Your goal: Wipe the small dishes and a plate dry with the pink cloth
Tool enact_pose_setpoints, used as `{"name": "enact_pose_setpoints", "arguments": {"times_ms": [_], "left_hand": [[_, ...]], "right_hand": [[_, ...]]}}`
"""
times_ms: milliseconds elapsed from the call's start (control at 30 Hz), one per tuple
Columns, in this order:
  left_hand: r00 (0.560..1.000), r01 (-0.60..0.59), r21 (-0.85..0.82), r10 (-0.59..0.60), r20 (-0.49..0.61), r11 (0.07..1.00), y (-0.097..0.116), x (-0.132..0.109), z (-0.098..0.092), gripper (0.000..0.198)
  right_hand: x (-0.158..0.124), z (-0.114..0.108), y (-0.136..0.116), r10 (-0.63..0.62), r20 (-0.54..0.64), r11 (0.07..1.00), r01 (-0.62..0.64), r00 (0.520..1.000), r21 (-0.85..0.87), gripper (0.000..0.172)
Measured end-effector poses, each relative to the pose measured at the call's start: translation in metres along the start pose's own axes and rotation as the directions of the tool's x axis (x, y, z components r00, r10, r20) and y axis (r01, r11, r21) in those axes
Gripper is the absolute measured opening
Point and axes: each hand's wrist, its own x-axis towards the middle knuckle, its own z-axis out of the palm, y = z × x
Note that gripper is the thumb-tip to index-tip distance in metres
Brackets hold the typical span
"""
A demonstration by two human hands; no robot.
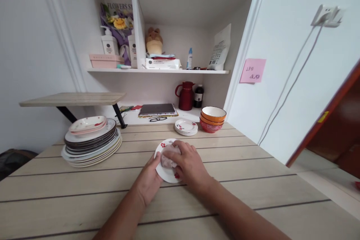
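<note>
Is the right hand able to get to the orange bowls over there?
Probably yes: nothing seems to stand between the right hand and the orange bowls, though it would first have to let go of the cloth on the plate.

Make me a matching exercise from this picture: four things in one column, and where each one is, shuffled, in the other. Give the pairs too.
1. left hand
2. cloth
3. dark red jug
4. pink note

A. beside a dark bottle
B. on the wall
C. at the rim of a plate
D. under the right hand

Pairs: 1-C, 2-D, 3-A, 4-B
</note>
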Motion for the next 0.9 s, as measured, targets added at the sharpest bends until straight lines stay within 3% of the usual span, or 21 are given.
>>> {"name": "enact_pose_setpoints", "arguments": {"times_ms": [133,233,333,433,567,700,800,900], "left_hand": [[1.000,0.003,0.026,-0.002,-0.010,1.000,-0.001,-0.004,0.004,0.042],[0.998,-0.037,-0.005,0.037,-0.051,0.999,0.000,-0.004,0.006,0.042],[0.992,-0.097,-0.056,0.092,-0.085,0.994,0.001,-0.002,0.005,0.041],[0.985,-0.144,-0.092,0.133,-0.114,0.985,0.003,0.001,0.001,0.040],[0.997,-0.073,-0.093,0.069,-0.037,0.993,0.002,0.002,-0.002,0.043],[1.000,-0.013,-0.039,0.013,-0.013,0.999,-0.003,-0.001,0.001,0.045],[0.999,-0.036,-0.046,0.034,-0.033,0.998,-0.003,-0.002,0.003,0.048],[0.996,-0.069,-0.063,0.066,-0.053,0.996,-0.001,-0.002,0.003,0.050]], "right_hand": [[0.003,0.000,0.010,0.083,-0.124,0.996,-0.087,0.989,-0.028,0.052],[0.001,-0.001,0.019,0.143,-0.147,0.989,-0.148,0.979,-0.018,0.048],[-0.002,-0.003,0.020,0.120,-0.063,0.993,-0.120,0.991,0.011,0.042],[-0.005,-0.003,0.010,-0.002,0.061,0.997,-0.003,0.998,0.073,0.037],[-0.003,-0.002,-0.005,-0.085,0.094,0.991,0.074,0.992,0.116,0.046],[0.007,-0.001,0.000,0.033,0.001,0.997,-0.033,0.999,0.071,0.062],[0.010,-0.004,0.017,0.151,-0.073,0.988,-0.149,0.986,0.035,0.047],[0.006,-0.007,0.029,0.169,-0.063,0.986,-0.168,0.984,0.017,0.033]]}}
